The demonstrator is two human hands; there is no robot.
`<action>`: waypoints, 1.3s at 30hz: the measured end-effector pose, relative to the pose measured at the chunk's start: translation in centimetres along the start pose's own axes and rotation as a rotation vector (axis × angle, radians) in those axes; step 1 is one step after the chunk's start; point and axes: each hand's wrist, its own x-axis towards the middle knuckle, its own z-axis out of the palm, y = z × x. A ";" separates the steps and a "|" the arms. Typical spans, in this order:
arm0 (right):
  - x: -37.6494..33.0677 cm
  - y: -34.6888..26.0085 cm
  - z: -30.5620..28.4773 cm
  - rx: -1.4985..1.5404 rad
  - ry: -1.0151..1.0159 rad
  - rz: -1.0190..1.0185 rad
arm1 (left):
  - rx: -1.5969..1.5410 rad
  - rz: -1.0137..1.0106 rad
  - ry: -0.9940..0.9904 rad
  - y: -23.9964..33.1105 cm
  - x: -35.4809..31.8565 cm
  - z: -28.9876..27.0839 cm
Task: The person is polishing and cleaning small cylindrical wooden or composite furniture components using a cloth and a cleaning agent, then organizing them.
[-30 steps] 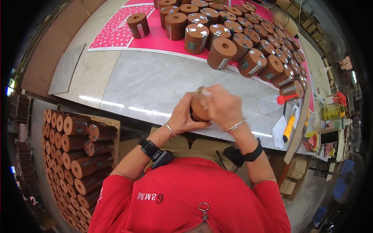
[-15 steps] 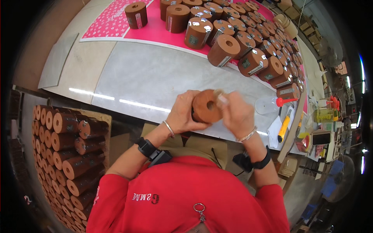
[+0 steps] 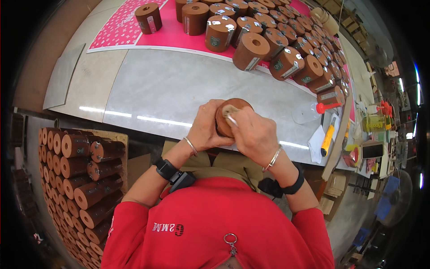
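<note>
My left hand (image 3: 207, 127) is wrapped round the side of a brown cylinder (image 3: 240, 103) and holds it above the near edge of the grey tabletop. A beige pad or wad of cloth (image 3: 230, 110) is pinched in the fingers of my right hand (image 3: 256, 135). It lies against the cylinder's round end face, over the area of the centre hole. Something thin and white shows between the right fingers, too small to name. Most of the cylinder's side is hidden behind both hands.
Many similar cylinders (image 3: 251, 51) stand on a pink sheet (image 3: 172, 38) at the far side. A clear squeeze bottle with a red nozzle (image 3: 309, 112) and a yellow utility knife (image 3: 328, 140) lie at the right. More cylinders (image 3: 92, 197) are stacked low at the left.
My right hand has swung leftward with the pad, from the cylinder's right rim onto its end face. My left hand keeps its hold. The whole view has shifted slightly.
</note>
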 end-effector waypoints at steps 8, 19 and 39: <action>0.8 5.8 0.4 -0.061 0.072 0.261 | -0.033 -0.110 -0.021 0.1 0.0 0.4; -0.4 2.6 1.3 -0.023 0.252 0.201 | 0.001 0.080 0.061 3.1 0.7 -3.2; 0.0 2.3 1.3 -0.091 0.249 0.256 | 0.502 0.197 0.028 6.7 4.8 -2.8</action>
